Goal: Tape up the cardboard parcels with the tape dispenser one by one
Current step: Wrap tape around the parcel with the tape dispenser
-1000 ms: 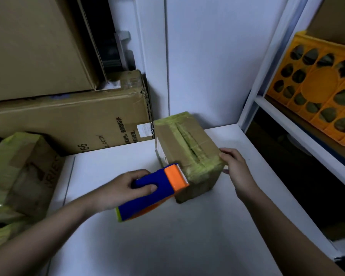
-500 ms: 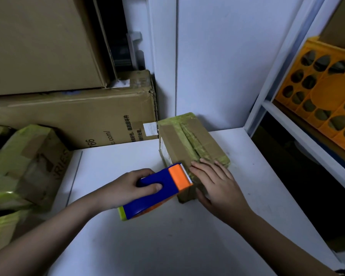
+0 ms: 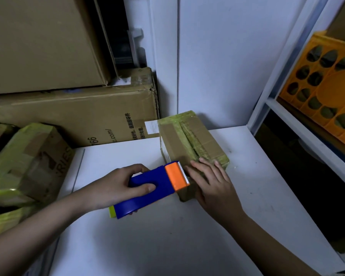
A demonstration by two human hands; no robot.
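A small cardboard parcel wrapped in yellow-green tape lies on the white table against the back wall. My left hand grips a blue tape dispenser with an orange head and a toothed blade; the head sits against the parcel's near edge. My right hand lies flat with straight fingers on the near end of the parcel, just right of the blade, and covers that corner.
Large cardboard boxes are stacked at the back left. Taped parcels are piled at the left edge of the table. A white shelf frame with an orange plastic crate stands on the right.
My right hand moved from the parcel's right side onto its near top, beside the blade. The dispenser and my left hand stayed nearly in place.
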